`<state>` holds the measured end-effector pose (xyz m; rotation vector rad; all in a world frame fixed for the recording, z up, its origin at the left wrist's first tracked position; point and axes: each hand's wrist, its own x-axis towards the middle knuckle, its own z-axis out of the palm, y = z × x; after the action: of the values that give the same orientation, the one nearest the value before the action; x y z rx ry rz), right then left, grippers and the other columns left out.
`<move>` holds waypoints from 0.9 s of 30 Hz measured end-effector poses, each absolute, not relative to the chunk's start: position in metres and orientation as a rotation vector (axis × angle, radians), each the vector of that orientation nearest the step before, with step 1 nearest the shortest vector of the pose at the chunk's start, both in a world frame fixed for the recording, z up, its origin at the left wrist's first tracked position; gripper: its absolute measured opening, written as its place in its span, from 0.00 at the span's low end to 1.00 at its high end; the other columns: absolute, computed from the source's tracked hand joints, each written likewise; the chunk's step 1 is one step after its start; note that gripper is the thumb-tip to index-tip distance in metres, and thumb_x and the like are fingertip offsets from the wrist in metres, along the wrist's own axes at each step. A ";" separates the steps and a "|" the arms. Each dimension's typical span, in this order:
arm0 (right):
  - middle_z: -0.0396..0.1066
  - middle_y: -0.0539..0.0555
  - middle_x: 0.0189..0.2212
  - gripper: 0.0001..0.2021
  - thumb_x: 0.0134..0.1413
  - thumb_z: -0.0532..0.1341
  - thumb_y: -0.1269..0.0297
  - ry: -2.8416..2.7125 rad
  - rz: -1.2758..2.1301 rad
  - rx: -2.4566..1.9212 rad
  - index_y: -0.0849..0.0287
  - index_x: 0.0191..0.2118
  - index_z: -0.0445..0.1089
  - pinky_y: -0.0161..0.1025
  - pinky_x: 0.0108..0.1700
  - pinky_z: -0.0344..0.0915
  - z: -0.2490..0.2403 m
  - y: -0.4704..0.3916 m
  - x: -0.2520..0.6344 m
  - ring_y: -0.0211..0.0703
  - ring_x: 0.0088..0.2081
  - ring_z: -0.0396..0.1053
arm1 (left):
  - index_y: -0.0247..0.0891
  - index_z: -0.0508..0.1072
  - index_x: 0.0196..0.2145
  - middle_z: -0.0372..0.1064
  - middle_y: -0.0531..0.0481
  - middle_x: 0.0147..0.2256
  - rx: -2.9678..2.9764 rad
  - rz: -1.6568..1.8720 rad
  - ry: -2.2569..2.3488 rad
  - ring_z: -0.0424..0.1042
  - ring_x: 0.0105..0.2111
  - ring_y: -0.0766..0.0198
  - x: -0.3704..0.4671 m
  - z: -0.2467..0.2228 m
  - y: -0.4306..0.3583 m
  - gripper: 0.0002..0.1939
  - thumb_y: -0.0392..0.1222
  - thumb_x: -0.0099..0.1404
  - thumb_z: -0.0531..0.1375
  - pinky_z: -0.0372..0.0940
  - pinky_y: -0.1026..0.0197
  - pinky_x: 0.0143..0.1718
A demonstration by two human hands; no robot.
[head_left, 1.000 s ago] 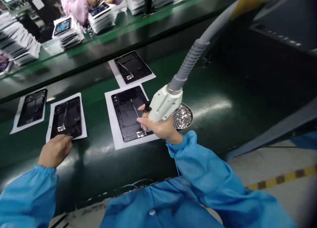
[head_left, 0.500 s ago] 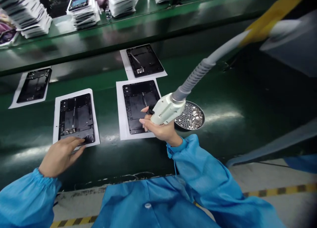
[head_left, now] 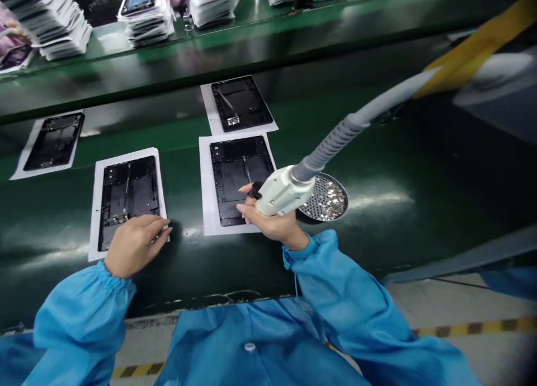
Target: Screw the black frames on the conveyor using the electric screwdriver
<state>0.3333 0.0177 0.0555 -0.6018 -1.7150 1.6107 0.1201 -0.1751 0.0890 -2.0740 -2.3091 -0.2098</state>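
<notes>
My right hand (head_left: 274,224) is wrapped round a pale tool (head_left: 285,190) with a ribbed grey hose, over the lower right of a black tablet housing (head_left: 239,179) on white paper. Beside the hand sits a round metal dish (head_left: 325,198) of small shiny parts. My left hand (head_left: 136,243) is over the lower right corner of another black housing (head_left: 126,193), also on white paper. Its thumb and fingers are bent close to each other at the paper's right edge; whether anything is between them is too small to tell.
Two more black housings on paper lie farther back, one at the left (head_left: 54,142) and one in the middle (head_left: 242,103). A raised green shelf (head_left: 251,39) bears paper stacks (head_left: 146,25). The hose rises to the upper right.
My left hand has moved right, from the housing's lower edge to its lower right corner. My right hand and the tool have stayed nearly in place.
</notes>
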 end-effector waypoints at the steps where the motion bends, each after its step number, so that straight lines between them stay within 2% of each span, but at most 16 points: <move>1: 0.62 0.41 0.15 0.13 0.47 0.65 0.64 -1.724 1.613 -0.599 0.59 0.40 0.68 0.37 0.26 0.66 0.056 0.018 0.333 0.33 0.18 0.62 | 0.37 0.78 0.40 0.77 0.43 0.38 -2.069 -0.240 -2.317 0.77 0.35 0.55 0.123 0.088 -0.171 0.18 0.48 0.69 0.51 0.72 0.56 0.36; 5: 0.61 0.42 0.15 0.13 0.47 0.65 0.64 -1.758 1.637 -0.573 0.60 0.41 0.67 0.36 0.24 0.65 0.055 0.017 0.334 0.33 0.18 0.62 | 0.37 0.78 0.39 0.78 0.44 0.37 -1.961 -0.366 -2.448 0.77 0.35 0.56 0.135 0.081 -0.152 0.18 0.49 0.68 0.52 0.70 0.58 0.36; 11: 0.63 0.41 0.15 0.15 0.48 0.66 0.62 -1.636 1.545 -0.597 0.58 0.43 0.66 0.37 0.24 0.66 0.057 0.026 0.337 0.33 0.17 0.62 | 0.38 0.78 0.32 0.77 0.46 0.28 -1.632 -0.476 -2.933 0.75 0.29 0.58 0.153 0.075 -0.110 0.20 0.56 0.65 0.54 0.66 0.60 0.33; 13: 0.63 0.41 0.15 0.17 0.48 0.66 0.62 -1.606 1.493 -0.611 0.57 0.44 0.66 0.39 0.25 0.67 0.059 0.032 0.340 0.34 0.17 0.63 | 0.38 0.77 0.28 0.75 0.45 0.26 -1.528 -0.436 -3.029 0.75 0.30 0.56 0.161 0.074 -0.093 0.24 0.61 0.63 0.55 0.64 0.59 0.33; 17: 0.63 0.42 0.15 0.18 0.48 0.66 0.58 -1.593 1.440 -0.671 0.56 0.45 0.67 0.42 0.27 0.67 0.063 0.037 0.345 0.37 0.18 0.63 | 0.37 0.73 0.21 0.72 0.42 0.24 -1.491 -0.142 -3.131 0.73 0.30 0.51 0.177 0.068 -0.068 0.31 0.70 0.55 0.56 0.59 0.58 0.28; 21: 0.63 0.42 0.15 0.19 0.47 0.67 0.56 -1.590 1.501 -0.663 0.56 0.44 0.67 0.41 0.26 0.67 0.064 0.033 0.344 0.37 0.17 0.63 | 0.38 0.70 0.18 0.69 0.45 0.22 -1.641 -0.057 -3.106 0.71 0.29 0.55 0.179 0.061 -0.061 0.27 0.64 0.60 0.56 0.53 0.60 0.26; 27: 0.65 0.42 0.15 0.19 0.45 0.68 0.60 -1.648 1.648 -0.613 0.58 0.43 0.66 0.39 0.27 0.67 0.061 0.023 0.335 0.35 0.17 0.64 | 0.39 0.67 0.16 0.65 0.47 0.20 -1.689 -0.109 -3.076 0.68 0.26 0.58 0.176 0.063 -0.064 0.25 0.59 0.62 0.55 0.47 0.59 0.26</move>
<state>0.3348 0.0229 0.0613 -0.6134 -1.6478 1.6483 0.1761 -0.0644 0.0629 -1.6894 -3.0756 -0.1088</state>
